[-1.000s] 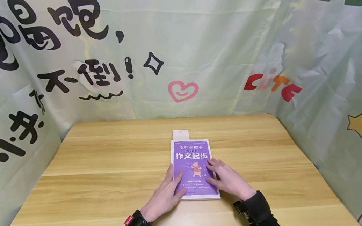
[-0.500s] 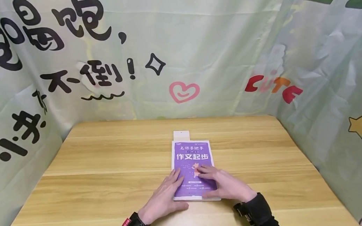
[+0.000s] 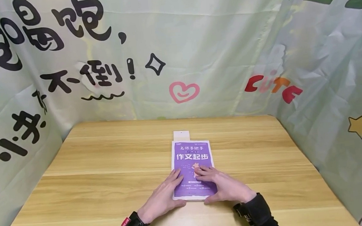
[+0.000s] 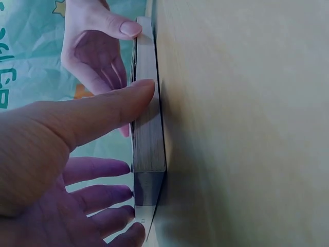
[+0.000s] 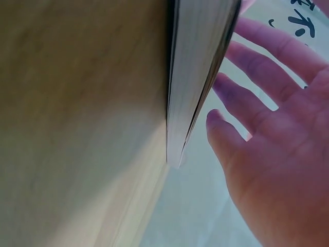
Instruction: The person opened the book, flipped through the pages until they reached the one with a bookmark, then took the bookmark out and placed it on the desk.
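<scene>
A thick purple book (image 3: 187, 179) with white lettering and a cartoon figure lies flat on the wooden table. My left hand (image 3: 162, 200) rests at its near left corner, fingertips on the cover's left side. In the left wrist view that thumb lies across the page edges (image 4: 148, 131), and the other fingers are spread along the spine side. My right hand (image 3: 228, 186) lies over the lower right, straight fingers covering part of the figure, thumb at the near edge. The right wrist view shows its spread fingers beside the page block (image 5: 198, 67).
A white tab-like piece (image 3: 181, 135) sticks out beyond the book's far left end. Behind and at both sides of the table (image 3: 110, 188) hangs a pale green printed cloth (image 3: 221, 54). Both wrists wear black bands (image 3: 257, 211).
My right hand has slid inward and nearer over the cover, its thumb moving to the near edge. My left hand has shifted slightly nearer, its thumb leaving the cover for the near edge.
</scene>
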A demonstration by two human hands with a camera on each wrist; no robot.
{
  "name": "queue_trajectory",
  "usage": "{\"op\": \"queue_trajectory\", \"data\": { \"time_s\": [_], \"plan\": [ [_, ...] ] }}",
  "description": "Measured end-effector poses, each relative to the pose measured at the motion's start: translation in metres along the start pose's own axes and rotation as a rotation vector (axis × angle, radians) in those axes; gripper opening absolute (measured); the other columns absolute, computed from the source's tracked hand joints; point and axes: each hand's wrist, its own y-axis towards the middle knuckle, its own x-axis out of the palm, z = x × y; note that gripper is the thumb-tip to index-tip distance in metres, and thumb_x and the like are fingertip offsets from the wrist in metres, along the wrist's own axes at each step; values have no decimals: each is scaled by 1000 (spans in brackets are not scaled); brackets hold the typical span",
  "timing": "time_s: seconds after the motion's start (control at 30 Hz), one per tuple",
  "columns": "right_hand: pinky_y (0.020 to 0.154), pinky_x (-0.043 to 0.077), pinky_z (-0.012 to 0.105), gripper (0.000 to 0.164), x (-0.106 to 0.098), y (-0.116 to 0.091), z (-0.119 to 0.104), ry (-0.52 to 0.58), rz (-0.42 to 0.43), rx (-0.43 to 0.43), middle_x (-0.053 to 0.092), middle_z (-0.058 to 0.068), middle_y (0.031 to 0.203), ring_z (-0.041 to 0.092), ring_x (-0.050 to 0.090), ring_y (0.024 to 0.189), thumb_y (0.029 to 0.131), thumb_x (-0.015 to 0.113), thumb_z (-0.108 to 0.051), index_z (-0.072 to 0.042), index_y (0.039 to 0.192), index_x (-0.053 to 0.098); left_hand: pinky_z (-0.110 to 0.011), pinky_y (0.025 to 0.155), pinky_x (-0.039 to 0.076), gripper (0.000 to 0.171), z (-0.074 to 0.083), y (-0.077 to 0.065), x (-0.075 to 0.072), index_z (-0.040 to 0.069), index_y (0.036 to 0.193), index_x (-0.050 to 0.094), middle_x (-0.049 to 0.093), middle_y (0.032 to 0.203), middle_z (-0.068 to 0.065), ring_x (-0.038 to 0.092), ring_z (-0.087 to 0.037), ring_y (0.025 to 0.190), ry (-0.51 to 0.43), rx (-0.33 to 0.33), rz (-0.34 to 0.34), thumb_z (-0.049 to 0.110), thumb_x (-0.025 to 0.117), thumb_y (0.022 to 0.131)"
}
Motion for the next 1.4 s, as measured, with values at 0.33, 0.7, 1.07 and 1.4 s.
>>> {"op": "queue_trajectory", "data": {
  "time_s": [0.33,0.7,1.07,1.4],
  "plan": [
    [109,25,62,66,-2,-1,-5,11,-23,4,36,15,150,37,26,138,72,79,-26,-2,130,59,-58,107,33,80,3,0,-2,-8,139,44,26,152,-25,26,-37,137,-6,-5,0,32,76,77],
    [110,23,62,52,-6,-3,-7,-12,-26,16,46,12,144,38,30,135,73,77,-25,-2,118,68,-57,107,34,79,3,1,-2,-7,139,45,27,153,-23,27,-36,137,-11,-6,-4,32,76,77],
    [108,22,66,46,-9,-5,-7,-27,-19,-1,52,12,139,39,33,134,75,76,-28,-5,115,70,-58,106,34,80,4,0,-2,-7,139,44,26,153,-23,28,-36,137,-20,-10,-2,32,75,77],
    [108,25,64,34,-12,-6,-7,-65,68,-85,66,10,121,35,46,126,77,75,-28,-9,106,73,-58,107,33,80,5,-1,-2,-7,139,44,27,153,-23,26,-36,137,-39,-8,-5,33,75,78]
  ]
}}
